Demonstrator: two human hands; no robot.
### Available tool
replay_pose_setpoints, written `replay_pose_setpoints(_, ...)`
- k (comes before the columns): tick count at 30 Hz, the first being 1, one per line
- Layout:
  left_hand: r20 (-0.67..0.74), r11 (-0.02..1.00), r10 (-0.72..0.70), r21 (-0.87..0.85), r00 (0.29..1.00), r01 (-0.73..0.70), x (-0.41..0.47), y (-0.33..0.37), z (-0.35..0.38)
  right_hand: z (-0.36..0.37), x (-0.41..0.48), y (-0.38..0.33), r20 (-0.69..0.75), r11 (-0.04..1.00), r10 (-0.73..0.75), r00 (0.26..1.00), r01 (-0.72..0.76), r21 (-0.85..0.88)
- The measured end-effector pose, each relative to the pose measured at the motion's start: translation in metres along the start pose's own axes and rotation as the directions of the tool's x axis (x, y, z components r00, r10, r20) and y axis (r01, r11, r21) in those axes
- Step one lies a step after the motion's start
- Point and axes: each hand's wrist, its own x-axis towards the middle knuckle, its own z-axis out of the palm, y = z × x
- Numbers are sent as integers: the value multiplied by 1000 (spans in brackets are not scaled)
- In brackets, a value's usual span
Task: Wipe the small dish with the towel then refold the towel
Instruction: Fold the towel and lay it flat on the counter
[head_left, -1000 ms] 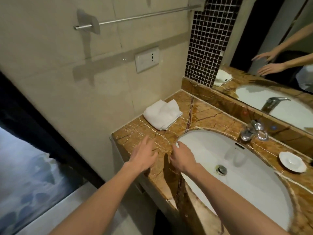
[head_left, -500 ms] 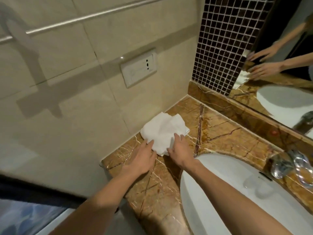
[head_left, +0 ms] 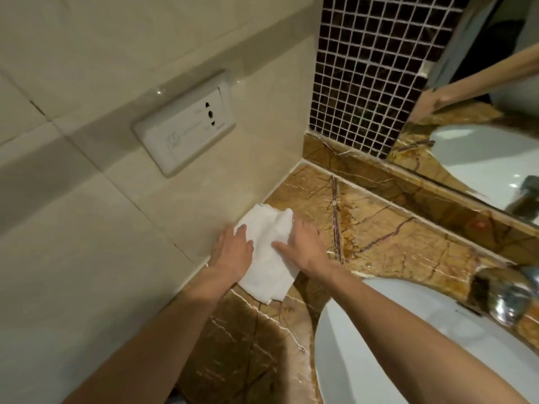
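1. Left hand (head_left: 233,253): fingers straight, resting on the left edge of the towel (head_left: 267,266); nothing pinched.
2. Towel: loosely folded on the counter (head_left: 393,237) beside the wall (head_left: 116,228); long axis points away from the person, directly between both hands, equally near each.
3. Right hand (head_left: 304,249): flat on the right edge, thumb spread over the cloth.
4. Small dish: not in view.

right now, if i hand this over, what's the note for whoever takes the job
Left hand: rests on the towel, at its left edge, fingers fairly straight, no grip shown.
Right hand: spread on its right side.
The towel lies loosely folded on the counter by the wall, left of the sink.
The dish is out of view.
Done: both hands on the towel.
Left: lift it, wipe the dish, refold.
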Motion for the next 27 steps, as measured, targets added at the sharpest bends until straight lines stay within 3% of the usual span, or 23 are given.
replay_pose_setpoints(4,-19,993,-102,-63,995,101,15,6,3,-4,2,0,87,997,19,996,-26,79)
replay_pose_setpoints(8,33,949,-200,-241,979,202,14,6,5,-12,-1,6,102,966,46,994,-71,249)
replay_pose_setpoints(12,23,821,-100,-563,995,96,10,0,2,-22,-2,17,192,928,78,978,-142,344)
replay_pose_setpoints(15,96,686,10,-725,995,63,9,-4,-7,-27,-1,20,198,949,-4,980,-59,309)
replay_pose_setpoints(21,41,679,233,-722,972,-133,15,-4,-23,-29,-4,12,260,932,-16,965,-79,353)
replay_pose_setpoints(24,14,630,214,-766,977,-127,12,-2,-27,-32,-7,10,210,969,-100,973,48,241)
replay_pose_setpoints(27,4,776,373,-550,928,-310,12,-2,-34,-33,-15,6,179,976,-206,962,188,113)
